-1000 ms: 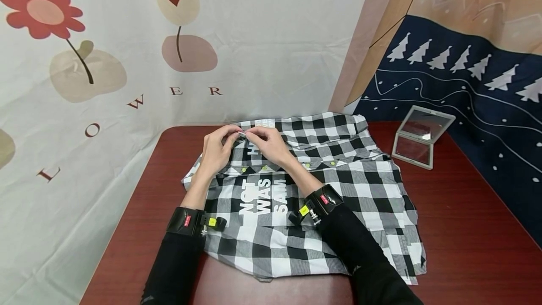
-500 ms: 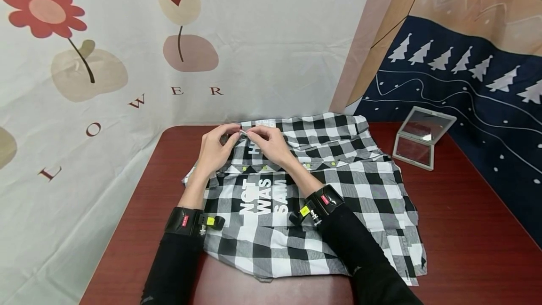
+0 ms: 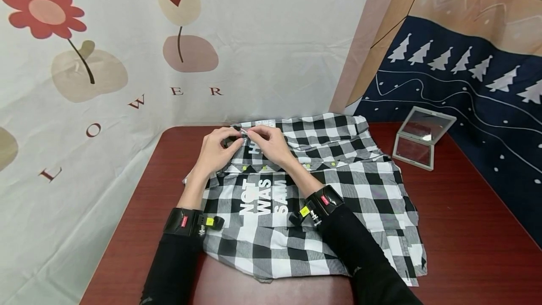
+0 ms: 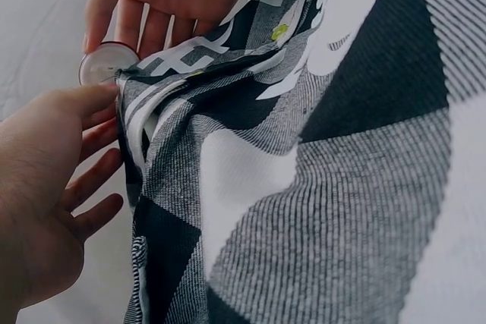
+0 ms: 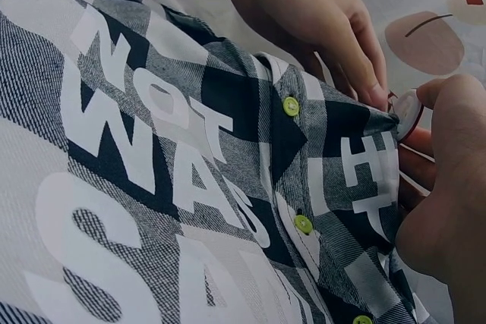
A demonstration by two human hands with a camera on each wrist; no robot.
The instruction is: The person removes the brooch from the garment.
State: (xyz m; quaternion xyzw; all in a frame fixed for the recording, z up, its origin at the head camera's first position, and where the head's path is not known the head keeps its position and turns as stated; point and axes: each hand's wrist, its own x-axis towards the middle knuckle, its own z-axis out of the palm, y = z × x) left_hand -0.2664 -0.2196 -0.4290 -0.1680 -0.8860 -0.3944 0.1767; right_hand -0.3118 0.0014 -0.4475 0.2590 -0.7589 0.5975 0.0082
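Observation:
A black-and-white checked shirt [image 3: 347, 192] with white lettering and yellow-green buttons [image 5: 303, 224] lies spread out on the table. At its far left part, my left hand [image 3: 217, 150] pinches the edge of the cloth between thumb and fingers; the other fingers are spread beneath it in the left wrist view. My right hand [image 3: 269, 145] holds a small round white badge [image 5: 410, 114] with a dark red rim by its edge, against that cloth. The two hands' fingertips are close together. Where the badge meets the cloth is too small to make out.
Right of the shirt stands a hinged clear case [image 3: 414, 147], its lid raised, on the reddish-brown table [image 3: 470, 229]. A pale curtain with flower prints [image 3: 271, 46] hangs behind the table. To the right is a dark blue cloth with white trees [image 3: 466, 88].
My left fingers and thumb have shifted slightly right and toward me at the cloth edge. The right hand has barely moved and keeps hold of the badge.

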